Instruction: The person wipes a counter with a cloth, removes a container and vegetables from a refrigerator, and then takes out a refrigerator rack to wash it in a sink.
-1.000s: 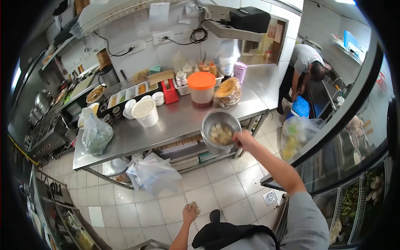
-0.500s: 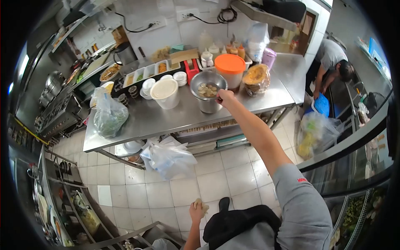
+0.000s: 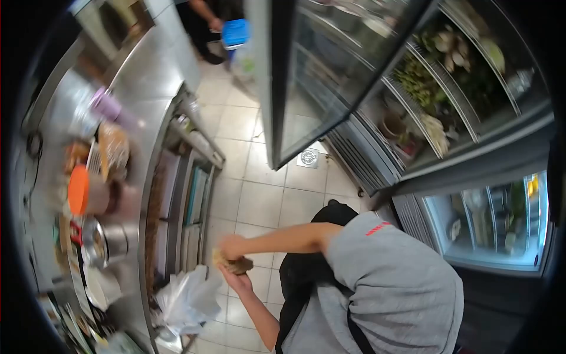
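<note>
In front of my body both hands meet at a knobbly tan-brown lump (image 3: 240, 265), whose kind I cannot make out. My left hand (image 3: 237, 283) is under it with the fingers closed on it. My right hand (image 3: 233, 246) is over its top end; motion blurs its fingers, so their grip does not show. On the steel table to the left, away from both hands, stands the metal bowl (image 3: 93, 241) on a metal pot (image 3: 117, 241). Beside them is a tub with an orange lid (image 3: 78, 190).
An open glass fridge door (image 3: 312, 112) stands ahead, with shelves of greens (image 3: 418, 76) behind it. At lower right a lit fridge (image 3: 489, 224) shows. White plastic bags (image 3: 186, 301) hang by the table. A co-worker's hand (image 3: 216, 25) is near a blue bag (image 3: 236, 33).
My right hand has left the metal bowl and come to the lump in my left hand. The view has turned right, bringing the fridges into sight and the table to the left side.
</note>
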`<action>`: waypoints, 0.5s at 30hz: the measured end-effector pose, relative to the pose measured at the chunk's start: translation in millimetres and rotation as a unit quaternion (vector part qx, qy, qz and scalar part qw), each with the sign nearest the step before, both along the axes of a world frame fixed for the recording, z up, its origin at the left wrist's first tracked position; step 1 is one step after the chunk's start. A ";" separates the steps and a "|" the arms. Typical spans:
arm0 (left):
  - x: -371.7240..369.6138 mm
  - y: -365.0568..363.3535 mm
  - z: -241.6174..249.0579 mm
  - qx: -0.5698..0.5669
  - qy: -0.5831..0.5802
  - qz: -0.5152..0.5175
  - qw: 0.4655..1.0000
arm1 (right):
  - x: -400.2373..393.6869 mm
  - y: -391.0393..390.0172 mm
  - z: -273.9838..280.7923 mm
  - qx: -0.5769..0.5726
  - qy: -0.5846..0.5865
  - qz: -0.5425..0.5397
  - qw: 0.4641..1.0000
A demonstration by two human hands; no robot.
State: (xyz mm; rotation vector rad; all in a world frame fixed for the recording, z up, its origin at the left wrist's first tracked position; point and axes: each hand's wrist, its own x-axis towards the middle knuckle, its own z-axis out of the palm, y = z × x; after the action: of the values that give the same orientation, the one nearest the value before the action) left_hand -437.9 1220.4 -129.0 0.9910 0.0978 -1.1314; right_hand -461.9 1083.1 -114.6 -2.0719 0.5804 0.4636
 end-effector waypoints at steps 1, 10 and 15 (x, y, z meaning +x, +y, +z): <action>-14.0 -26.4 -2.7 -0.017 0.015 -0.015 1.000 | -50.0 3.3 2.3 0.063 -0.046 -0.088 0.993; -180.4 -173.1 -110.4 0.133 -0.202 -0.190 0.952 | -298.3 -85.5 -87.9 0.113 -0.163 -0.373 0.906; -224.6 -177.7 -139.7 0.193 -0.234 -0.275 0.912 | -522.8 -186.6 -174.5 0.350 -0.159 -0.789 0.479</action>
State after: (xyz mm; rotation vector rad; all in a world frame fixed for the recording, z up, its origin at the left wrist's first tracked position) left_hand -662.5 1042.7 -268.7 1.6924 -0.3823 -1.3742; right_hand -984.7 896.6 -289.1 -0.1957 1.4213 -0.7113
